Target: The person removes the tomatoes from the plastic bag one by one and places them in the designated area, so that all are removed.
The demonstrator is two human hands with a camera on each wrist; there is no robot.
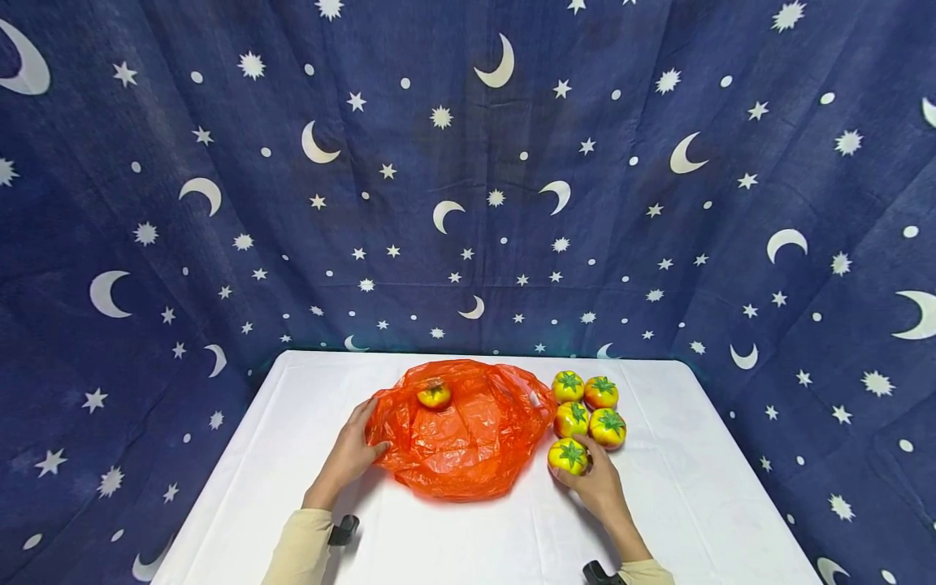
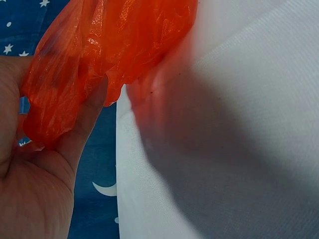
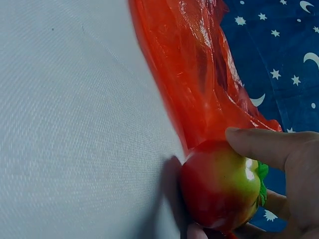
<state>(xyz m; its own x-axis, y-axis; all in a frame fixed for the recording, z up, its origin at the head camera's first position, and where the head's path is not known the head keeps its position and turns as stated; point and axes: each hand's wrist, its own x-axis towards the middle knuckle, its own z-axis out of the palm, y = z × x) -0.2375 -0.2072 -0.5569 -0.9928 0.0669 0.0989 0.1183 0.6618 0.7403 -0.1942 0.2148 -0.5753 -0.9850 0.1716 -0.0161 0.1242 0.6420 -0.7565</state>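
Observation:
An orange-red plastic bag (image 1: 468, 479) lies spread on the table with its mouth facing up, and one yellow-red tomato (image 1: 435, 396) sits inside it. My left hand (image 1: 349, 449) pinches the bag's left rim between thumb and fingers; the left wrist view shows the thin film (image 2: 55, 99) caught in that grip. Right of the bag, my right hand (image 1: 601, 486) holds a tomato (image 1: 568, 457) with a green leafy top. In the right wrist view the thumb and fingers close around this glossy tomato (image 3: 219, 184), low over the white cloth. Part of the right fingers is hidden behind it.
Several more tomatoes (image 1: 572, 419) stand grouped just beyond my right hand, beside the bag's right edge. A white cloth (image 1: 453, 544) covers the table. Behind and around it hangs a dark blue curtain (image 1: 468, 268) with moons and stars.

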